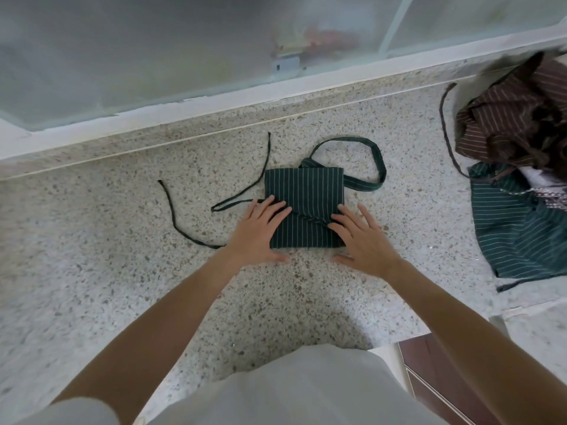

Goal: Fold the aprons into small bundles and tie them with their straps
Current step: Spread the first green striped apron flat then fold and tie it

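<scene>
Speckled terrazzo counter (pixel 122 271); a green striped apron (pixel 303 207) lies near its middle, already folded to a compact square, a diagonal seam crossing its near half. Left hand (pixel 257 234) lies flat on the near-left corner of the square, fingers straight and spread, gripping nothing; right hand (pixel 365 240) flat on the near-right corner, likewise spread and holding nothing; both thumbs rest on the counter just off the near edge. Judged step: pressing the fold flat, folding nearly done, tying not yet begun.

Straps loose: two thin dark tie straps (pixel 245 182) trail off the left side of the square, one running toward the back ledge, the other curving toward the near left; a wider neck loop (pixel 365 157) curls out from the far-right corner.

Next move, as I judge it: one more fold or a roll to shrink the bundle, one hand keeping it pinned while the other gathers the thin straps and wraps them round; risk that the folds spring open if both hands lift together.

At far right, well apart: a heap of unfolded aprons, brown striped apron (pixel 515 118) above, second green apron (pixel 521 228) beneath.
</scene>
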Tool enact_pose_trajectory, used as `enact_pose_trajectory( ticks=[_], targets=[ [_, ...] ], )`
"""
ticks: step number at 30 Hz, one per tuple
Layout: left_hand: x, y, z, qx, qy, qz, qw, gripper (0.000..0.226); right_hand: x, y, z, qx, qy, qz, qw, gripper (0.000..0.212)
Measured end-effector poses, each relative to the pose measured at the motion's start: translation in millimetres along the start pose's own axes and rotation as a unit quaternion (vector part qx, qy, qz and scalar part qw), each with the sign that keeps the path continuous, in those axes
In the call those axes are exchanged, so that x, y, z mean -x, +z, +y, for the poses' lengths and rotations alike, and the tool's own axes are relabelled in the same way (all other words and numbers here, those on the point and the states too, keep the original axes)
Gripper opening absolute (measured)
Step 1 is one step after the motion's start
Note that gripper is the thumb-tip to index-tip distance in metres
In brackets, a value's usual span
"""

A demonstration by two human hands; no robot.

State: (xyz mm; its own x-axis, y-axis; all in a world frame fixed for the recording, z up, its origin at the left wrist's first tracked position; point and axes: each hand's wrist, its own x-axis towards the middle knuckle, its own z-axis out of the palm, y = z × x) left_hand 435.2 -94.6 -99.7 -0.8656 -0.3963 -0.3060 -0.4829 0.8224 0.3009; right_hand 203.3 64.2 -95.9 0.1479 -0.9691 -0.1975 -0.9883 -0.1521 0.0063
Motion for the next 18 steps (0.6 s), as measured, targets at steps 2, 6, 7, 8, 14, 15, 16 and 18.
enact_pose_trajectory(
  ticks=[2,6,7,8,14,15,16,18],
  targets=[
    [-5.0,-4.1,-0.5,-0.036,0.004,0.002,0.999,0.114,-10.1,-5.7,8.9,0.028,-0.035,0.004,0.999,0.060],
    [-4.8,-3.8,-3.5,-0.052,0.020,0.005,0.998,0.114,-20.6,-11.4,16.9,0.022,-0.086,0.005,0.996,0.043],
    [-3.7,-2.8,-4.3,-0.042,0.022,0.012,0.999,0.114,-21.1,-12.9,16.9,0.003,-0.080,0.006,0.997,0.038],
    [-2.3,-2.3,-4.3,-0.020,0.020,0.018,0.999,0.113,-21.5,-15.3,16.2,-0.036,-0.055,0.004,0.998,0.038],
    [3.9,-21.8,7.7,0.257,-0.112,0.069,0.957,0.084,-41.3,-33.4,7.3,-0.314,0.205,0.087,0.923,0.027],
    [2.1,-22.8,11.0,0.300,-0.149,0.091,0.938,0.073,-46.4,-33.1,7.5,-0.312,0.232,0.091,0.917,0.027],
    [-1.3,-22.8,13.7,0.326,-0.191,0.113,0.919,0.062,-50.7,-31.8,7.8,-0.305,0.258,0.090,0.912,0.028],
    [-12.1,-21.0,17.7,0.322,-0.278,0.157,0.891,0.049,-56.6,-26.9,6.5,-0.290,0.309,0.077,0.902,0.030]
  ],
)
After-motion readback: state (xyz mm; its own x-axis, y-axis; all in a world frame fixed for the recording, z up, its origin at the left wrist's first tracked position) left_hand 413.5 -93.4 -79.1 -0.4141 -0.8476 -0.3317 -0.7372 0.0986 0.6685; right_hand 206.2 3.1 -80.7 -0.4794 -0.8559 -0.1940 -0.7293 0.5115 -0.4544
